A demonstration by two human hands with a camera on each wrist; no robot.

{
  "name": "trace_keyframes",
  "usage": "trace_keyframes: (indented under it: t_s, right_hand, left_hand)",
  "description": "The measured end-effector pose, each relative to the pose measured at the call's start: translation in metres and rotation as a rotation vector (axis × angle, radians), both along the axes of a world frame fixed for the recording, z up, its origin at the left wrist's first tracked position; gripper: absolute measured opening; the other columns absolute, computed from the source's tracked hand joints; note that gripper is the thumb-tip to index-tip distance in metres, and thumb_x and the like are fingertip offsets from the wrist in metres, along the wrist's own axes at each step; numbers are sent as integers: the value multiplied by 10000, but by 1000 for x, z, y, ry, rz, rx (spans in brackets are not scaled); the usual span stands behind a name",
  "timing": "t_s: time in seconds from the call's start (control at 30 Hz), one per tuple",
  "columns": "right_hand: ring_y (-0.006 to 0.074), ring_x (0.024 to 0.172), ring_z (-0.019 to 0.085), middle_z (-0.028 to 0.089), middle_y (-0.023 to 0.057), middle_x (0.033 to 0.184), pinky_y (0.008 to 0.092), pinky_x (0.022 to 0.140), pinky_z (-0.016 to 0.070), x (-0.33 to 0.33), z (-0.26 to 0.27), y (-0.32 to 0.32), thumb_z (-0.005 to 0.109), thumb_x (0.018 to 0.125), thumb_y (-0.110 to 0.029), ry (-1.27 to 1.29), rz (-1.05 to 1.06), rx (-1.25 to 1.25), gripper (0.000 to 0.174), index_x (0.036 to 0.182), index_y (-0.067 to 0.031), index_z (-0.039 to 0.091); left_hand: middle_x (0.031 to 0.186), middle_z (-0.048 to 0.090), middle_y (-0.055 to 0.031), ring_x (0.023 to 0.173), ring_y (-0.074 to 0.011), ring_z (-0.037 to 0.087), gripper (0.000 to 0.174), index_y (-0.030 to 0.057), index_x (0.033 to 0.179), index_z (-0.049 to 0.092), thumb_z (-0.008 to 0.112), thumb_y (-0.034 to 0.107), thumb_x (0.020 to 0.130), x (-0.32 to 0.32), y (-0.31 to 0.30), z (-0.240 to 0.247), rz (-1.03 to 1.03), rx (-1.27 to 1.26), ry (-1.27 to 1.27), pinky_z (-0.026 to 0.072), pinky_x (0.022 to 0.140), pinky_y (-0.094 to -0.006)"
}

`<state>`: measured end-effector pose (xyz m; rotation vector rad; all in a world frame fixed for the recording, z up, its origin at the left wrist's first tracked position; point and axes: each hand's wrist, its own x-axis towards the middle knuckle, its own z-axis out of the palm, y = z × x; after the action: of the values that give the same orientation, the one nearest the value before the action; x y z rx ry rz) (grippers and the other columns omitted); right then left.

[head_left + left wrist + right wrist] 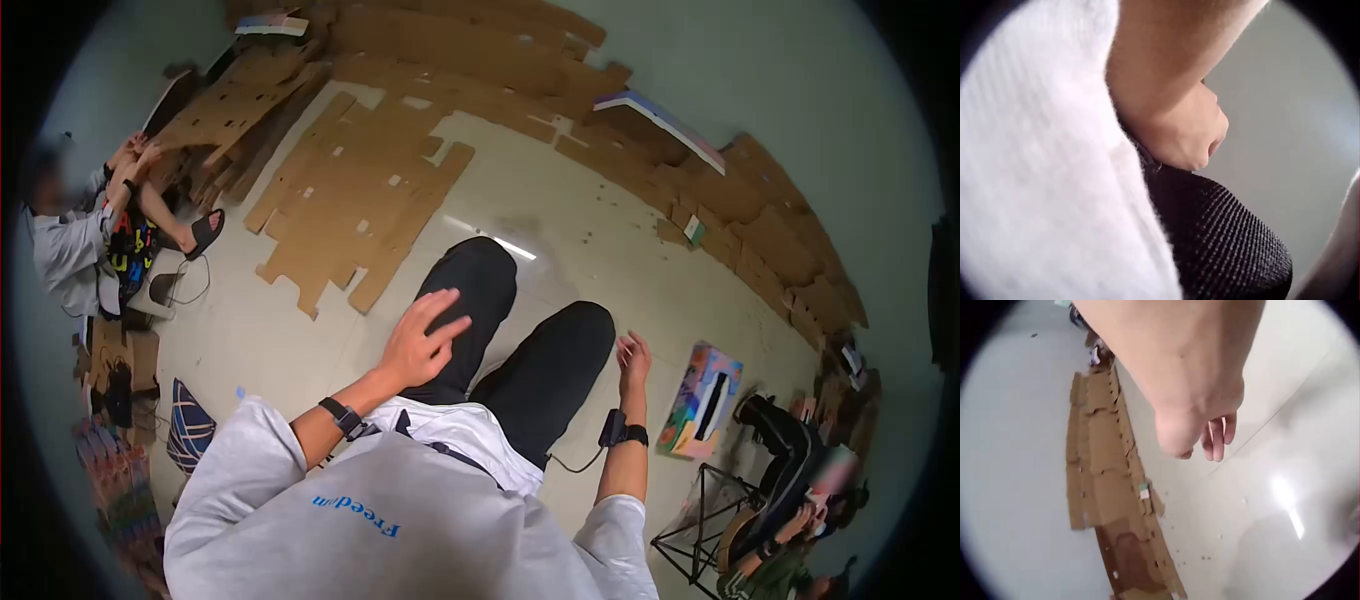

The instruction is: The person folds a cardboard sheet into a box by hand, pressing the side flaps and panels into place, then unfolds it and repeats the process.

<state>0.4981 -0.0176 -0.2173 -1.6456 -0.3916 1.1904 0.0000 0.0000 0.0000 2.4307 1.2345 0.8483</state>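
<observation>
My left hand [425, 340] is over the left thigh of the black trousers [470, 290], with its fingers spread and nothing in them. Seen in the left wrist view, the same hand [1185, 134] lies right against the dark cloth [1222, 244], its fingers mostly hidden. To the right of the right knee hangs my right hand [633, 358], fingers loosely bent and holding nothing. Pale floor shows beyond that hand [1204, 419] in the right wrist view. A colourful box [690, 425] with a black slot stands just right of it.
Flattened cardboard [365, 190] lies on the tiled floor ahead, and more cardboard [760, 230] lines the wall. One person [75, 245] sits at the left; another [785, 500] is at the lower right beside a black-framed stand [695, 540]. A patterned cushion [188, 428] lies at left.
</observation>
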Motion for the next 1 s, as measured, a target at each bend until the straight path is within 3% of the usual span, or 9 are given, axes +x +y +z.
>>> trace_keyframes:
  t_s: [0.13,0.3,0.37,0.43,0.5,0.57,0.77,0.9,1.0]
  right_hand:
    - [251,958,698,730,82,1097,324,784,551,-1,-16,-66,596,1047,-352,-376,651,83,412,1280,-36,719]
    - [238,1038,677,733,61,1180,412,846,546,-23,6,-166,690,987,-510,146,356,-619,525,1291,-84,717]
    - [239,1078,670,723,47,1211,432,885,547,-13,-52,-232,678,1003,-492,77,442,-732,496,1322,-112,684]
    - [241,1118,664,713,33,1242,453,924,548,-7,-76,-282,666,1018,-474,55,457,-819,473,1353,-140,652]
    - [232,1115,669,710,43,1222,428,929,558,-18,-13,-287,633,1047,-432,86,322,-943,389,1320,-157,653]
    - [225,1102,676,710,54,1199,401,929,568,-23,26,-296,605,1067,-397,101,222,-989,323,1282,-160,655]
    - [223,1006,693,708,55,1162,391,899,591,-10,59,-319,536,1102,-292,18,215,-944,214,1161,-137,672]
    - [198,993,679,718,44,1140,375,881,592,17,47,-296,550,1099,-255,22,259,-712,226,1214,-111,681]
    - [188,947,699,725,50,1112,346,852,590,8,74,-236,543,1113,-217,-109,101,-538,240,1234,-72,690]
  left_hand:
    - [1439,630,-179,1357,-380,573,385,89,1332,692,622,80,953,3,-25,-58,487,-378,-428,441,1166,-456]
    - [1136,733,-194,1074,-369,704,324,30,1218,700,676,246,977,-108,-3,-352,932,-911,-270,555,926,-456]
    - [1019,719,-141,894,-333,679,388,33,1195,706,701,346,966,-141,-11,-341,1203,-1429,-523,543,740,-483]
    - [799,506,-63,595,-191,480,269,102,940,610,638,359,1016,-197,-31,-403,1177,-1575,-739,321,457,-397]
    - [811,527,-65,514,-196,426,316,109,977,532,651,398,1029,-203,-30,-390,1371,-1454,-913,351,467,-395]
    - [1273,710,-73,1089,-234,667,479,141,1406,601,624,454,1044,-215,-27,-416,1402,-1536,-1158,558,888,-398]
    - [961,776,28,761,-158,674,236,182,1111,674,591,402,1089,-183,23,-352,1208,-1472,-1683,529,649,-261]
    - [720,553,65,534,-69,425,127,186,942,619,642,264,1040,-188,109,-337,1006,-1612,-926,304,426,-249]
    - [645,411,45,484,-52,362,234,177,848,521,699,251,981,-138,161,-246,888,-1348,-1203,258,396,-245]
